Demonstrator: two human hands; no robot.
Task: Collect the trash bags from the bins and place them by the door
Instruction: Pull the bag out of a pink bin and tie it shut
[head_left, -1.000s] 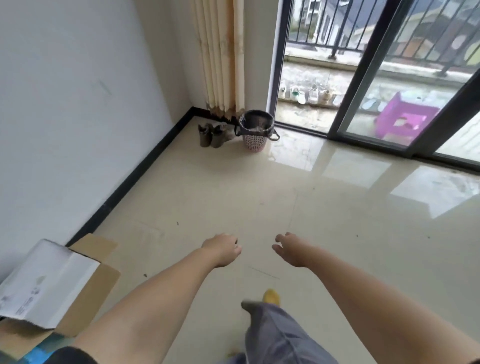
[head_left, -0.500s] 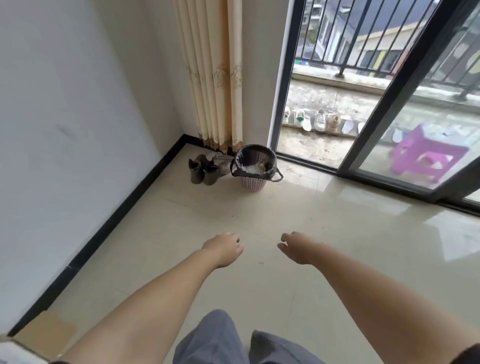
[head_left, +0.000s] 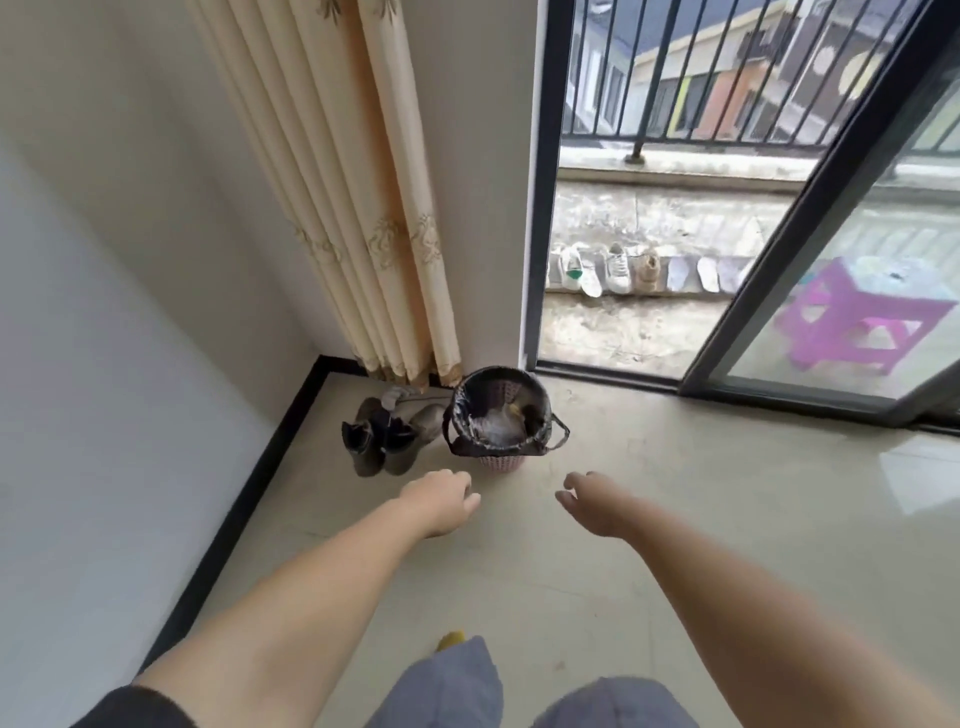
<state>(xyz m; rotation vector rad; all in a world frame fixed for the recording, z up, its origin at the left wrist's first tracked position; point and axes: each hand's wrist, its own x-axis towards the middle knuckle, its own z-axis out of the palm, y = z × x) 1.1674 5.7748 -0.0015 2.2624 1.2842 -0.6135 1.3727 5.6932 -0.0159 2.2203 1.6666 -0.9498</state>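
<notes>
A small pink woven bin (head_left: 500, 464) stands on the floor in the corner by the balcony door. It is lined with a black trash bag (head_left: 462, 415) whose rim folds over the edge, with loop handles hanging at both sides. Pale rubbish lies inside. My left hand (head_left: 441, 500) is held out just short of the bin, fingers loosely curled and holding nothing. My right hand (head_left: 592, 500) reaches forward beside it, fingers apart and empty. Neither hand touches the bag.
A pair of dark boots (head_left: 384, 434) sits left of the bin under a cream curtain (head_left: 358, 208). The sliding balcony door (head_left: 810, 249) is open behind it, with shoes (head_left: 618, 267) and a purple stool (head_left: 862, 317) outside. White wall with black skirting runs along the left.
I have walked towards the corner, so the bin is now much closer and just beyond my hands. The cardboard box at lower left has dropped out of view. Both hands stay outstretched and empty.
</notes>
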